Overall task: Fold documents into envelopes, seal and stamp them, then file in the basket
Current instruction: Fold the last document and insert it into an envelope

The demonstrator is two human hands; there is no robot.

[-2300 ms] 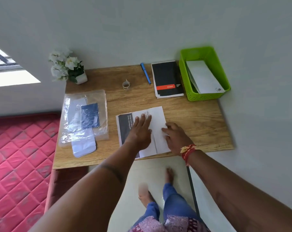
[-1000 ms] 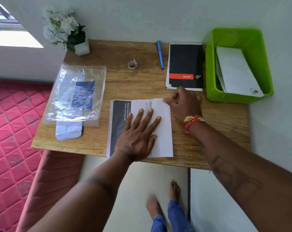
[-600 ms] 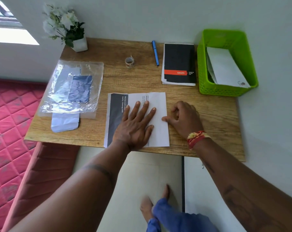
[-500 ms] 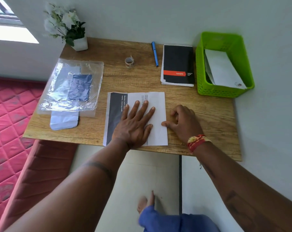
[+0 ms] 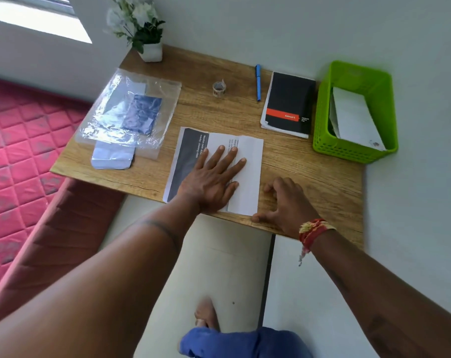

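Observation:
A printed document, white with a dark band on its left, lies partly folded on the wooden desk. My left hand lies flat on it with fingers spread, pressing it down. My right hand rests on the desk at the paper's right edge near the front corner, fingers bent, its thumb touching that corner. A green basket at the right holds a white envelope. A small roll of stamps stands at the back.
A clear plastic bag of envelopes lies at the left, one pale envelope sticking out. A blue pen and a black notebook lie at the back, a flower pot in the corner. A red mattress lies left of the desk.
My right hand slid down the paper's right edge from the far corner to the near corner. My left hand stayed flat on the document.

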